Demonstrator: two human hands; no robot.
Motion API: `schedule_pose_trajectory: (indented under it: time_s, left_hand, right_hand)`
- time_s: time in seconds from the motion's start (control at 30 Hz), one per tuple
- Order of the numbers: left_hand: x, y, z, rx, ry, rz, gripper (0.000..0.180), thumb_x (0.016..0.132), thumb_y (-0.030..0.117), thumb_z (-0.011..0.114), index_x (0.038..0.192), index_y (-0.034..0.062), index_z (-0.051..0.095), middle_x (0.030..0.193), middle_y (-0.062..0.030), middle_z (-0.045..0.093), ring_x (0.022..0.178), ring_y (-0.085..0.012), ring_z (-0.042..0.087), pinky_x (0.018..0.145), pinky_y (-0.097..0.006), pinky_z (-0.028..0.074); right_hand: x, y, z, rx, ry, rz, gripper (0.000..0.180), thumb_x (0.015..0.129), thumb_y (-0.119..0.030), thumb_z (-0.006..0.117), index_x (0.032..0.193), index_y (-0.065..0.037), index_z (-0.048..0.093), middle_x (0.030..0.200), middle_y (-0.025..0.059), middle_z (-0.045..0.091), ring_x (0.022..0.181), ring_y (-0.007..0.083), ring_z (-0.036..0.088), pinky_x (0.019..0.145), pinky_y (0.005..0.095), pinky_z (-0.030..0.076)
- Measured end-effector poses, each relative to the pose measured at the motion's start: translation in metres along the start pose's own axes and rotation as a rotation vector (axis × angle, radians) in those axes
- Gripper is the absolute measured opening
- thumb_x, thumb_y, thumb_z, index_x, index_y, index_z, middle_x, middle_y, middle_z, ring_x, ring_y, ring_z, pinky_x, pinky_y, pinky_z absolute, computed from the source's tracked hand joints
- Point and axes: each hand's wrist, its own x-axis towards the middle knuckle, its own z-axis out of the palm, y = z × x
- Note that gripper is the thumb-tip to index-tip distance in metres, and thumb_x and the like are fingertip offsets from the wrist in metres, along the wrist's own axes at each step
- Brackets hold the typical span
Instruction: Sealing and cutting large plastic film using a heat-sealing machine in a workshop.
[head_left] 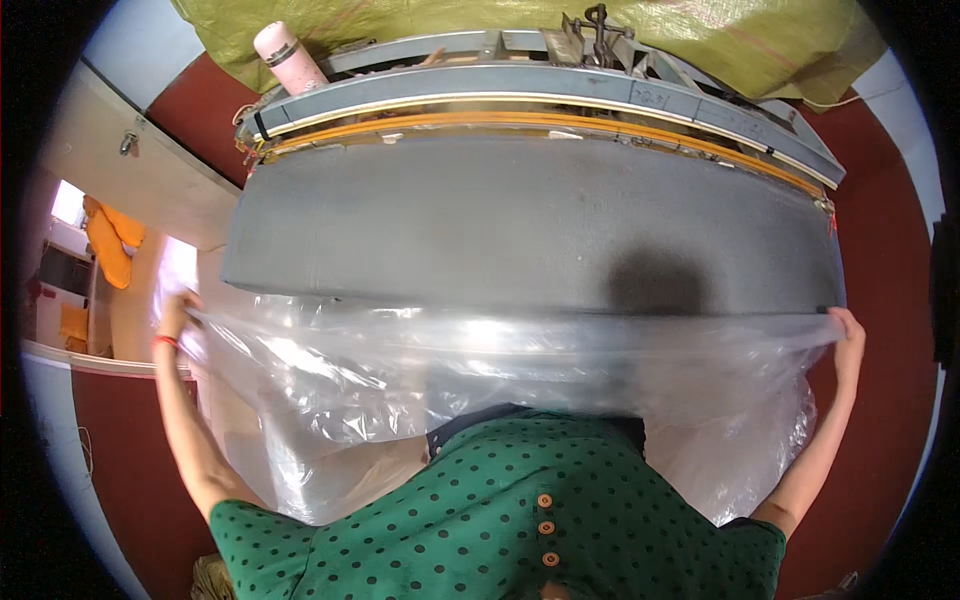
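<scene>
A wide sheet of clear plastic film [330,370] is stretched between my two hands, along the near edge of a dark grey flat work surface [430,220]. At the left end, my left hand [178,310] has its fingers closed on the film's edge, out beyond the surface's corner. My right hand [849,335] pinches the other end beside the near right corner. Between them the film hangs in shiny wrinkled folds in front of my body. Its lower part is partly hidden behind my green dotted shirt.
Behind the surface runs a metal frame [560,82] with an orange strip [490,117] along it. A pink bottle [289,60] leans at its left end, and a dark metal clamp [598,38] sits on top. Yellow-green woven sheeting [740,45] lies beyond. An open door [150,150] stands left.
</scene>
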Motion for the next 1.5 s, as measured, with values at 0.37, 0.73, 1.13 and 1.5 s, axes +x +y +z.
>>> schedule_pose_trajectory:
  time_s: [0.37, 0.73, 1.13, 1.5]
  left_hand:
    - [0.120, 0.103, 0.098, 0.332, 0.415, 0.593, 0.064, 0.074, 0.036, 0.063, 0.126, 0.0063, 0.039, 0.133, -0.0196, 0.032, 0.123, -0.0322, 0.028, 0.102, -0.036, 0.022]
    - [0.162, 0.114, 0.152, 0.419, 0.416, -0.010, 0.058, 0.081, 0.059, 0.034, 0.132, 0.0327, 0.027, 0.142, 0.0007, 0.017, 0.130, -0.0295, 0.014, 0.094, -0.065, 0.011]
    - [0.177, 0.114, 0.142, 0.562, 0.453, 0.160, 0.056, 0.088, 0.041, 0.040, 0.131, 0.0077, 0.031, 0.136, -0.0164, 0.027, 0.124, -0.0320, 0.027, 0.101, -0.037, 0.021]
    - [0.051, 0.030, 0.099, 0.121, 0.902, 0.441, 0.045, 0.090, 0.019, 0.038, 0.130, 0.0013, 0.030, 0.135, -0.0146, 0.029, 0.126, -0.0251, 0.025, 0.104, -0.035, 0.019]
  right_hand:
    - [0.073, -0.013, 0.076, 0.193, -0.280, 0.030, 0.017, 0.082, -0.007, 0.046, 0.068, -0.001, 0.052, 0.056, -0.0006, 0.045, 0.049, 0.0072, 0.041, 0.044, 0.0229, 0.033]
    - [0.153, -0.095, 0.032, -0.540, 0.653, -0.414, 0.033, 0.078, -0.001, 0.047, 0.110, 0.000, 0.050, 0.110, 0.0168, 0.052, 0.104, 0.0304, 0.048, 0.088, 0.0361, 0.038]
    - [0.096, -0.012, 0.119, -0.484, 0.124, 0.194, 0.063, 0.083, -0.053, 0.037, 0.131, -0.013, 0.032, 0.138, 0.0111, 0.024, 0.129, 0.0274, 0.016, 0.098, 0.0511, 0.020]
    - [0.128, -0.059, 0.165, -0.523, 0.011, 0.061, 0.059, 0.084, -0.052, 0.035, 0.130, -0.015, 0.035, 0.136, 0.0093, 0.029, 0.127, 0.0242, 0.024, 0.102, 0.0420, 0.021]
